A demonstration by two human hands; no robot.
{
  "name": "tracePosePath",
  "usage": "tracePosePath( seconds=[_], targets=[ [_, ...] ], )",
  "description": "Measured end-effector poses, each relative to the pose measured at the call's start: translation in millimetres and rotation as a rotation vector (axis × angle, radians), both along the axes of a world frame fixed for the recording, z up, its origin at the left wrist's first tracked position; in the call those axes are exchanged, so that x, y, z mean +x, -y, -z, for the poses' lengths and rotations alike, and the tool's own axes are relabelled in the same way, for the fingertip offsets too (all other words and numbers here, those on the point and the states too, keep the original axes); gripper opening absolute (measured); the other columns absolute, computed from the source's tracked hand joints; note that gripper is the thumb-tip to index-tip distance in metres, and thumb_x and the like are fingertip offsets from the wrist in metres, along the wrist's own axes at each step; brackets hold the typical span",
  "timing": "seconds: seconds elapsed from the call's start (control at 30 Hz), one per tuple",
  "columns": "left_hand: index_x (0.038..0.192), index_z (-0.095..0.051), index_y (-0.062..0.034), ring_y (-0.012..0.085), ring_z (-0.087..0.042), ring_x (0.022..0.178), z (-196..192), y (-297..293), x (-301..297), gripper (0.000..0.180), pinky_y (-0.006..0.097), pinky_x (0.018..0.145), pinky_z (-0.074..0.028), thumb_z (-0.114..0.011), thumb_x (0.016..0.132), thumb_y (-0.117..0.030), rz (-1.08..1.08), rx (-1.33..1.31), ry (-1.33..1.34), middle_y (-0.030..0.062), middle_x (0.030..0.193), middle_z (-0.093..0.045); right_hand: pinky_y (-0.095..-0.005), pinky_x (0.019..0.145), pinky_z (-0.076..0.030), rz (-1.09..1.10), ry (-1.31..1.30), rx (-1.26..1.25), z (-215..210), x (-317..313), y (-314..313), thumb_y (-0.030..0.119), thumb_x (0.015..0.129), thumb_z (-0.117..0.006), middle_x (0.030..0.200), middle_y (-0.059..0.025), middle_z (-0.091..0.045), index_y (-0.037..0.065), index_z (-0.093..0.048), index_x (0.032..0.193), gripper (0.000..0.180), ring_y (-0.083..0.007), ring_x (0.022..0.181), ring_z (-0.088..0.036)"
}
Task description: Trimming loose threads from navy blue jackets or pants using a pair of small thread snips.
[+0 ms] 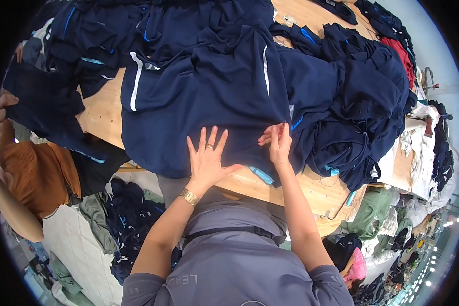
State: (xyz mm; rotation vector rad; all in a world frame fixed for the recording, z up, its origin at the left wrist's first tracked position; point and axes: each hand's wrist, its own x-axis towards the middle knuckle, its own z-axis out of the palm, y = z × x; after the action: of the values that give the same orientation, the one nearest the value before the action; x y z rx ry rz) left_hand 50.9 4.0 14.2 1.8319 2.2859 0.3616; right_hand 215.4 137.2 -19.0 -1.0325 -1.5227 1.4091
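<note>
A navy garment (204, 97) with white strips near both sides lies spread over the wooden table in front of me, its lower edge hanging at the table's near side. My left hand (209, 155) rests flat on its near part, fingers spread wide, with a ring and a gold-coloured wristband showing. Close to the garment's right edge, my right hand (276, 145) is raised slightly, thumb and fingers pinched together. Whatever sits in that pinch is too small to make out. A light-blue patch (261, 175) shows at the near hem between my hands.
Heaped navy garments (362, 102) cover the table's right side, with more piled at the far left. Bare wood of the table (104, 109) shows at left. Another person in brown (41, 168) stands at the left, holding dark cloth. A blue-handled hooked tool (350, 198) lies near the table's right corner.
</note>
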Motion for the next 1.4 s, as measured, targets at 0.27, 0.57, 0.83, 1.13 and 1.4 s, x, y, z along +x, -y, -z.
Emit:
tracePosePath(
  seconds=[0.27, 0.57, 0.83, 1.13, 1.4],
  targets=[
    [0.130, -0.042, -0.0114, 0.0346, -0.022, 0.132, -3, -4, 14, 0.070, 0.058, 0.103, -0.013, -0.062, 0.074, -0.048, 0.056, 0.130, 0.120, 0.0146, 0.135, -0.035, -0.0236, 0.043, -0.047, 0.070, -0.259, -0.410, -19, -4, -3, 0.029, 0.096, -0.039, 0.066, -0.0090, -0.054, 0.000, -0.047, 0.080, 0.035, -0.0147, 0.052, -0.058],
    [0.121, -0.051, -0.0083, 0.0274, -0.041, 0.119, 7, -24, 35, 0.049, 0.047, 0.098, -0.030, -0.063, 0.078, -0.030, 0.288, 0.238, 0.209, 0.0097, 0.122, -0.050, -0.0211, 0.048, -0.047, 0.279, -0.035, -0.121, 1, 21, 47, 0.021, 0.095, -0.044, 0.064, -0.0070, -0.055, -0.001, -0.050, 0.079, 0.028, -0.0131, 0.053, -0.058],
    [0.140, -0.024, -0.0078, 0.0333, -0.013, 0.135, 7, -13, 25, 0.097, 0.060, 0.104, -0.005, -0.060, 0.068, -0.062, 0.095, 0.024, 0.083, 0.0098, 0.145, -0.022, -0.0255, 0.057, -0.052, 0.282, 0.011, -0.039, 6, 37, 41, 0.014, 0.095, -0.044, 0.071, -0.0096, -0.057, -0.004, -0.050, 0.081, 0.024, -0.0170, 0.060, -0.064],
    [0.132, -0.038, -0.0054, 0.0318, -0.024, 0.132, -5, 8, 2, 0.082, 0.048, 0.105, -0.021, -0.072, 0.067, -0.042, 0.138, 0.227, 0.381, 0.0136, 0.137, -0.035, -0.0235, 0.056, -0.051, 0.295, 0.026, -0.018, 0, 34, 42, 0.016, 0.095, -0.043, 0.067, -0.0098, -0.060, -0.002, -0.050, 0.081, 0.024, -0.0141, 0.058, -0.061],
    [0.089, -0.065, -0.0057, 0.0302, -0.052, 0.107, -35, 68, -63, 0.016, 0.038, 0.089, -0.043, -0.065, 0.074, -0.001, -0.406, 0.625, 0.199, 0.0088, 0.095, -0.063, -0.0199, 0.051, -0.043, 0.354, 0.120, 0.078, -23, 19, 40, 0.014, 0.090, -0.054, 0.061, -0.0032, -0.055, 0.000, -0.051, 0.072, 0.023, -0.0085, 0.053, -0.053]
  ],
)
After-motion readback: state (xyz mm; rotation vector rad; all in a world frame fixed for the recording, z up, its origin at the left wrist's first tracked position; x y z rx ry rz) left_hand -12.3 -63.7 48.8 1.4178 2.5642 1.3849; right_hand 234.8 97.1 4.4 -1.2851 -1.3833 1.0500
